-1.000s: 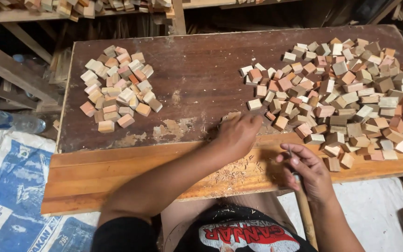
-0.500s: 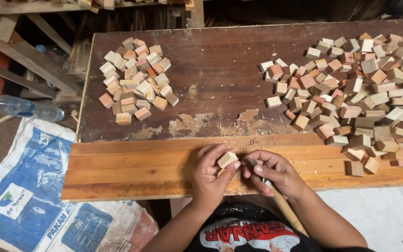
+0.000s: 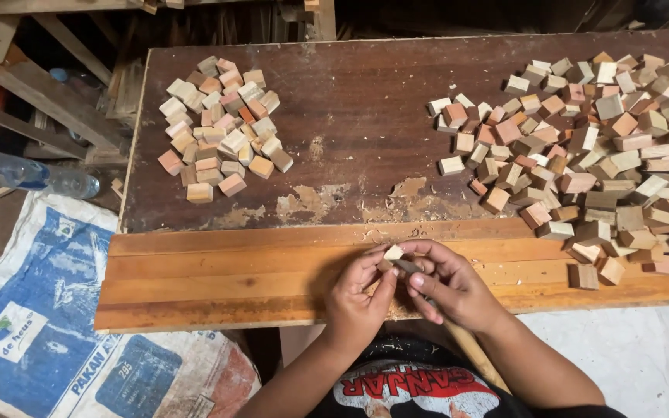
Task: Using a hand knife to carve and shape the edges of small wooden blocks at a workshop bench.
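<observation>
Small wood block (image 3: 392,252), pinched in left hand (image 3: 359,290) grip; right hand (image 3: 451,282) grips tool (image 3: 409,266): steady over worktop (image 3: 218,279), short strokes advisable.

Both forearms rising from the bottom edge, converging toward the middle, bare to the elbow. Left hand (image 3: 358,298) to the left of the right, knuckles toward the camera, fingers curled inward, thumb and fingertips pinched in a tight grip at the top. Right hand (image 3: 451,286) just beside it, back of the hand turned up and outward, fingers bent over and pressed together, index finger stretched toward the left hand's fingertips. Fingertips of the two hands touching or nearly so. Wrists held low and slightly bent, forearms angled apart like an open wedge. Elbows out of view.
</observation>
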